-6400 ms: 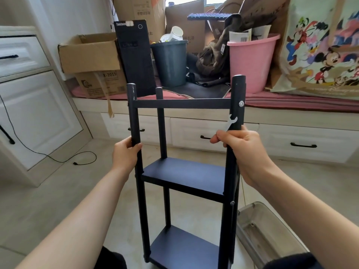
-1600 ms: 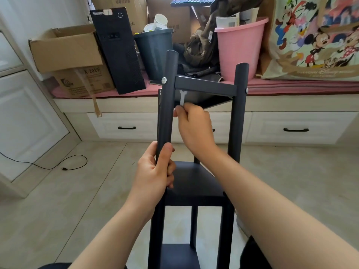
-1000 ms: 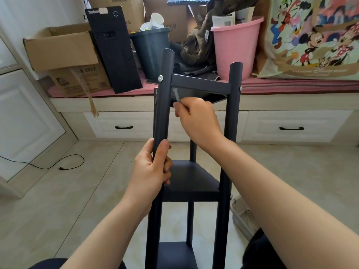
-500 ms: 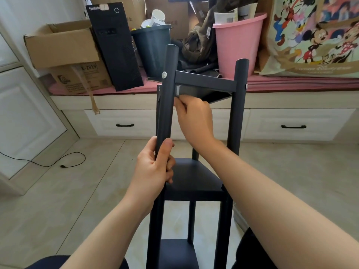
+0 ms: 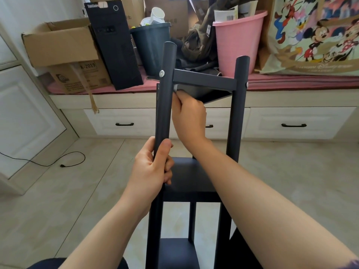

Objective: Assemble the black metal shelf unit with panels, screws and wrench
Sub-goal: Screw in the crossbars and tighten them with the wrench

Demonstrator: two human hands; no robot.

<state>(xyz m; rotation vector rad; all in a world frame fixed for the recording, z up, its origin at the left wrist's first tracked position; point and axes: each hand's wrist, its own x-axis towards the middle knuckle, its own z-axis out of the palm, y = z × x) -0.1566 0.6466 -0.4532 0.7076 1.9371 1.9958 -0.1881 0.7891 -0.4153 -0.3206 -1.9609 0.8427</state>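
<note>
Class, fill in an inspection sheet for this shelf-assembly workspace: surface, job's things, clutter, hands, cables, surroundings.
Surface: tiled floor.
Job's things: black shelf upright; silver screw in left post; wrench barely visible.
Clutter: cardboard box, computer tower, dark bin, pink bucket on bench.
Hands: left hand grips left post; right hand holds wrench under top panel.
Cables: black cable on floor.
Surroundings: white drawers, cartoon bag.
</note>
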